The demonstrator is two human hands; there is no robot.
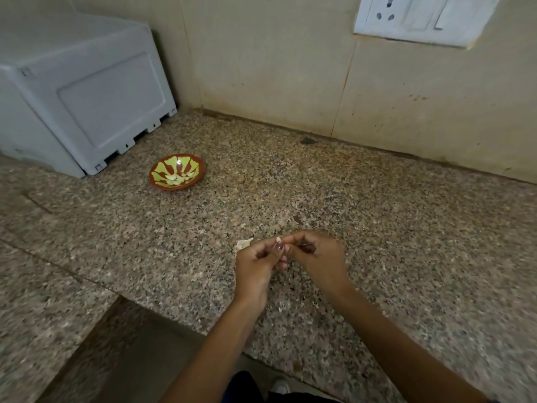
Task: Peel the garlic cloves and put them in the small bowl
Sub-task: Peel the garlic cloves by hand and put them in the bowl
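head view: two hands point(286, 258), one clove point(279, 239)

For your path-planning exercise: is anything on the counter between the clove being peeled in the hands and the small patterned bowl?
Nothing visible. The garlic clove is pinched between the left hand and right hand. Bare speckled granite counter lies between them and the red-and-green patterned bowl; a papery peel scrap lies beside the hands.
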